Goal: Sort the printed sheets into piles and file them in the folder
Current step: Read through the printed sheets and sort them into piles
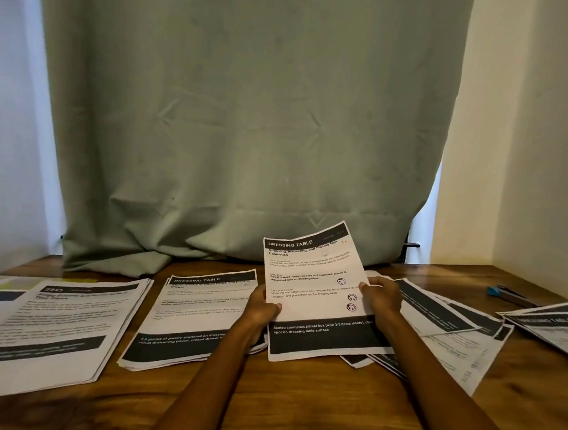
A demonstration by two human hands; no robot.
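The left hand (pixel 261 308) and the right hand (pixel 381 295) are each pinching a side edge of one printed sheet (pixel 318 283), tilting it up above the wooden counter (pixel 265 396), between a neat pile (pixel 197 312) and loose scattered sheets (pixel 445 331).

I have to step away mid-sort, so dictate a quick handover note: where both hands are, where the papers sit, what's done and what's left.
Left hand and right hand each grip a side edge of one raised sheet headed DRESSING TABLE.
Done: a matching DRESSING TABLE pile lies just left of it; a further pile sits far left.
Left: place the held sheet, probably on the DRESSING TABLE pile; sort the loose overlapping sheets to the right and the fanned sheets at the far right.
No folder is clearly in view, so no filing is visible yet.
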